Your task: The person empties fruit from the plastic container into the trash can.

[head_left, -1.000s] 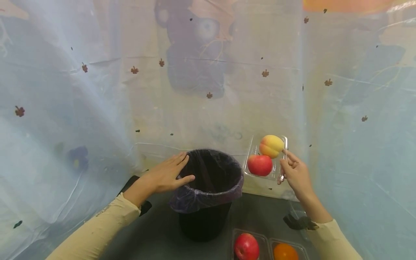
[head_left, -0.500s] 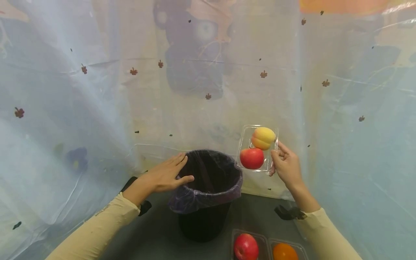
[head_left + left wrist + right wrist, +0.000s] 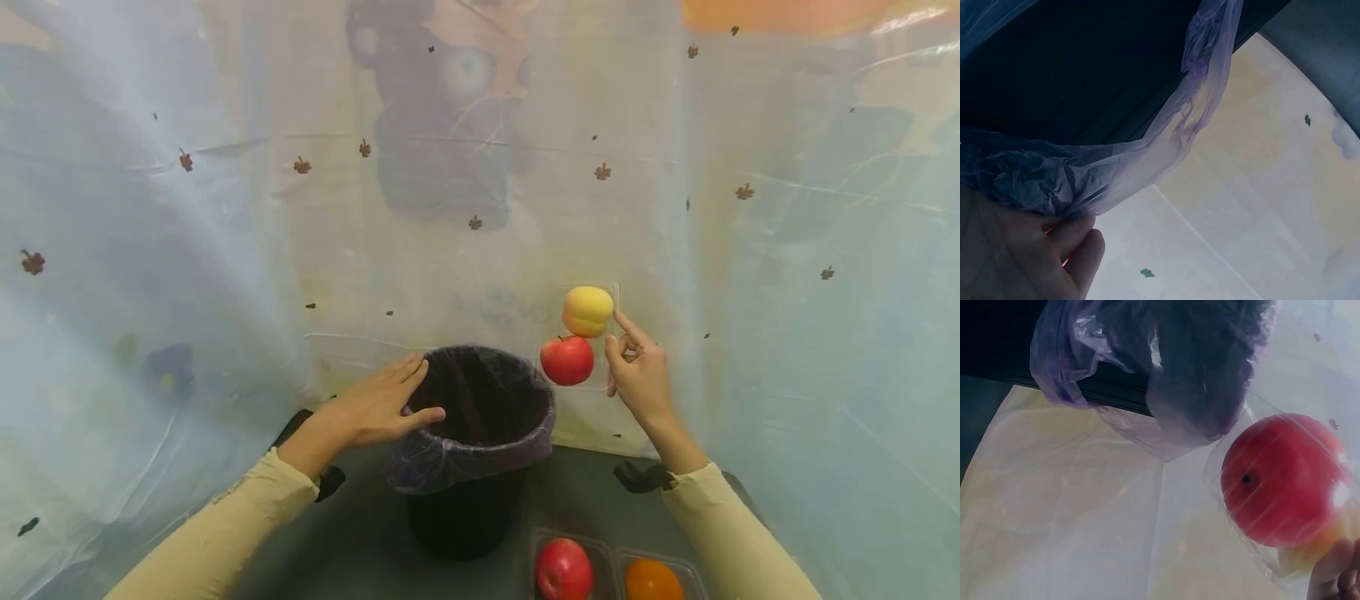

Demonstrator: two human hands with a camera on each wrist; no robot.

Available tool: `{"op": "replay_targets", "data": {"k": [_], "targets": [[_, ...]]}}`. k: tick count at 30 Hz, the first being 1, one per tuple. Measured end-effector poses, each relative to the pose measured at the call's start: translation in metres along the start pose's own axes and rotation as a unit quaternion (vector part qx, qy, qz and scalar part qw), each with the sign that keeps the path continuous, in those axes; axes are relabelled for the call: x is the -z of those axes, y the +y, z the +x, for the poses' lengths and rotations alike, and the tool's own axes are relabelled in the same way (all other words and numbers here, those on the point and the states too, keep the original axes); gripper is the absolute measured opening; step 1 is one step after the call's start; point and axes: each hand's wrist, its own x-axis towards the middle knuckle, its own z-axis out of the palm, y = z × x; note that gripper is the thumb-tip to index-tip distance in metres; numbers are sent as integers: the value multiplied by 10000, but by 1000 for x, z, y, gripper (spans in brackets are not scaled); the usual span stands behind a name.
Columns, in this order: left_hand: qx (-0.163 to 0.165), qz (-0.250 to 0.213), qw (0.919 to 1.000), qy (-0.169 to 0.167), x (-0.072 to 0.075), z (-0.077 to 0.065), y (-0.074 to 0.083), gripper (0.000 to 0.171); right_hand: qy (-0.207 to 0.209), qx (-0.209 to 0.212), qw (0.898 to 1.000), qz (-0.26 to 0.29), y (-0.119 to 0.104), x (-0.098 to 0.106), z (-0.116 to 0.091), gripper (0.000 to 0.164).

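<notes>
My right hand [image 3: 641, 375] pinches the right side of a clear plastic tray [image 3: 617, 293]. Inside the tray, a red apple [image 3: 567, 360] sits below a yellow peach [image 3: 588, 312]. The tray is held up just right of a black bin [image 3: 461, 517], tilted so its contents face the head camera. In the right wrist view, the apple [image 3: 1285, 481] shows through the plastic, near the liner's folded edge. My left hand [image 3: 375, 408] rests on the bin's left rim with straight fingers, touching the purple bin liner [image 3: 465, 462]. The left wrist view shows its fingertips [image 3: 1079, 237] against the liner.
Two more clear trays stand on the dark tabletop [image 3: 345, 542] at the front right, one with a red apple [image 3: 564, 568], the other with an orange [image 3: 654, 579]. A patterned plastic sheet [image 3: 480, 267] hangs behind the bin.
My right hand has moved left and slightly up with the tray, bringing it closer to the bin's right rim. The left hand stays on the bin's rim.
</notes>
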Motion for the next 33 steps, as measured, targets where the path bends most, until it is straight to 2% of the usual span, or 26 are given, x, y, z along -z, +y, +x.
{"op": "replay_targets", "data": {"k": [5, 16, 23, 30, 33], "targets": [[-20, 19, 10000, 20, 0, 0, 0, 104, 77, 176, 9997, -166, -10, -7, -2, 46], [-42, -15, 10000, 82, -1, -1, 1, 104, 474, 801, 9954, -205, -14, -23, 2, 40], [23, -25, 10000, 33, 0, -1, 1, 104, 548, 1078, 9912, -538, -19, -28, 6, 37], [-6, 7, 10000, 46, 0, -1, 1, 104, 401, 1186, 9894, -735, 13, -30, 12, 40], [14, 8, 10000, 40, -1, -1, 1, 103, 247, 1313, 9877, -806, 14, -30, 13, 41]]}}
